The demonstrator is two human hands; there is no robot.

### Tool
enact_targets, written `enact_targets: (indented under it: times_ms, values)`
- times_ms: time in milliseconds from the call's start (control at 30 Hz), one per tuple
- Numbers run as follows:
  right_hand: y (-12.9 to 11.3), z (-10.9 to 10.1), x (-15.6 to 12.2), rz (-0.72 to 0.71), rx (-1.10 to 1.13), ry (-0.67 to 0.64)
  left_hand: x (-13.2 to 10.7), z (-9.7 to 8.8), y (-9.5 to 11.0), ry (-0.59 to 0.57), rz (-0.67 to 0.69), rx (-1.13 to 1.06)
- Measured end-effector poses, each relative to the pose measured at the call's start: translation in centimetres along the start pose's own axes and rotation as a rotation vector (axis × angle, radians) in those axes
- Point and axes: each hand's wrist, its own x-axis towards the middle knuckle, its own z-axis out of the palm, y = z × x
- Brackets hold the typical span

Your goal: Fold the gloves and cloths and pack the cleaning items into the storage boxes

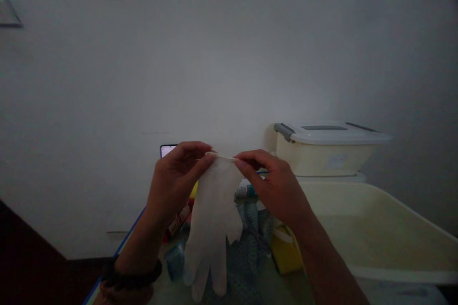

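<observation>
The glove [213, 221] hangs cuff-up in front of you, above the cluttered table [379, 233]; it looks thin, limp and light, likely to stretch or tear, so the rolled cuff is the place to hold it. Your left hand [177, 176] pinches the cuff's left edge between thumb and fingertips, and your right hand [275, 186] pinches the right edge likewise. A lidded bin [327, 150] sits behind.

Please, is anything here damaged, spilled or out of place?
Nothing stands out. The glove hangs whole, fingers down, pinched at its cuff by the left hand and right hand. The box lid sits closed.
</observation>
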Motion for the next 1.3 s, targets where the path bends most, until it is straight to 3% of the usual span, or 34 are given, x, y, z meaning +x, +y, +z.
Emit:
enact_targets:
  times_ms: [167,367,533,767,967,1167,1300]
  values:
    - [-0.2,0.3,0.0,0.006,-0.063,0.052,-0.2,0.2,0.2,-0.055,0.011,-0.003]
    - [-0.6,0.7,-0.1,0.057,-0.055,0.058,-0.5,0.6,0.2,-0.101,0.13,0.189]
    - [-0.4,1.0,-0.1,0.166,0.168,0.019,-0.5,0.7,-0.2,-0.174,0.175,0.207]
    - [-0.8,1.0,-0.1,0.168,0.466,-0.071,-0.3,0.7,-0.3,-0.049,0.094,0.036]
    - [-0.7,1.2,-0.4,0.041,0.354,-0.13,-0.1,0.9,0.2,0.034,0.078,-0.084]
    - [-0.7,0.9,-0.4,-0.07,0.204,-0.077,0.0,0.6,0.2,-0.009,0.015,-0.101]
    - [-0.7,0.3,-0.3,-0.076,0.167,-0.107,0.2,0.1,0.0,-0.013,-0.039,-0.205]
